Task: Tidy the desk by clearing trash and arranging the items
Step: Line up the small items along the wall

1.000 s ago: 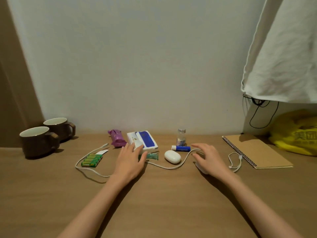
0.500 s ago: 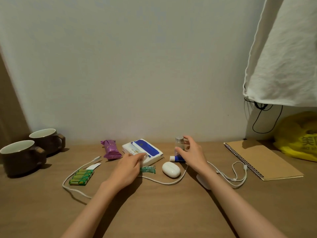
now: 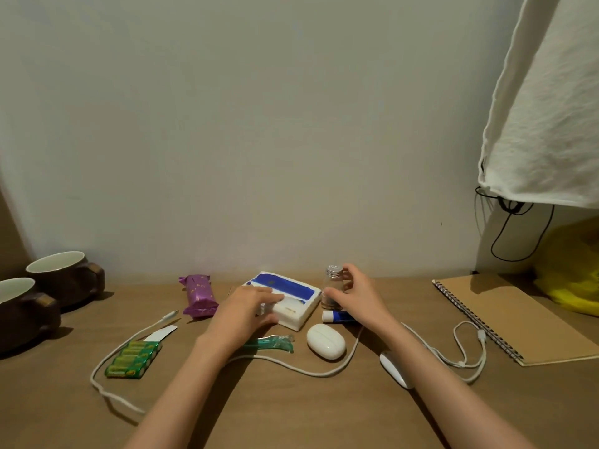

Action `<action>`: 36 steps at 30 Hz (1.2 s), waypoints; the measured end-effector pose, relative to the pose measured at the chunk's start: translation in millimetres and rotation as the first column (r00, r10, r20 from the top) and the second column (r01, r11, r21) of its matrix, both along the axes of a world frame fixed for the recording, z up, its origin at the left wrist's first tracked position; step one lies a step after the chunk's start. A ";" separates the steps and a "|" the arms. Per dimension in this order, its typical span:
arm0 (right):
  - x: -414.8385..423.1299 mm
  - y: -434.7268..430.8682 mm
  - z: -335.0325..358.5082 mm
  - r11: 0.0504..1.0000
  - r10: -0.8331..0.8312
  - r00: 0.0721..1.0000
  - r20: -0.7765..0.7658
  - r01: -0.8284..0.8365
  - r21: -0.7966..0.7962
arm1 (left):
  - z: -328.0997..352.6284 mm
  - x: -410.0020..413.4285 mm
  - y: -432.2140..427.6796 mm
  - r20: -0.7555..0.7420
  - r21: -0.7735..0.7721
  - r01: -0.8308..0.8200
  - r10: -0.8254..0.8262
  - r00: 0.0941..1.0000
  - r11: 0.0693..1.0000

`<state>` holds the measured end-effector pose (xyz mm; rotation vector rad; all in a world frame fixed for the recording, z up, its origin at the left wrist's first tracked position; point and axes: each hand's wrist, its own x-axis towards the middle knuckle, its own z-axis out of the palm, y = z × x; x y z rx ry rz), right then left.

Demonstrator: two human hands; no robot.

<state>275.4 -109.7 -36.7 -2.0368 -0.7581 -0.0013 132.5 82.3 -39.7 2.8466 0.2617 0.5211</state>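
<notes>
My left hand grips the near left corner of a white box with a blue stripe at the back middle of the wooden desk. My right hand is closed around a small clear glass bottle with a silver cap, which stands upright just right of the box. A blue and white tube lies under that hand. Nearer me lie a green wrapper, a white oval case and a long white cable.
Two brown mugs stand at the far left. A purple snack packet and a green battery pack lie left of the box. A spiral notebook, a yellow bag and a hanging white cloth fill the right.
My right hand left the cable and moved back to close around the glass bottle. My left hand slid forward onto the box's corner. The view shifted left and down.
</notes>
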 end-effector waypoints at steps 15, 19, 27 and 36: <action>47.4 19.9 -4.1 0.996 -0.089 0.992 0.085 0.087 0.026 | -21.2 39.7 -23.3 0.137 0.021 -0.117 0.113 0.984 0.993; 50.8 25.1 -4.0 0.995 -0.084 0.992 0.089 0.078 0.068 | -22.5 40.8 -20.8 0.127 0.009 -0.110 0.108 0.986 0.994; 56.8 27.6 -7.4 0.989 -0.094 0.994 0.061 0.087 0.119 | -25.8 41.8 -19.1 0.125 0.002 -0.114 0.113 0.986 0.993; 12.9 14.6 34.8 0.999 -0.045 0.972 0.231 0.049 -0.012 | -23.4 40.6 -19.6 0.141 -0.046 -0.097 0.103 0.985 0.994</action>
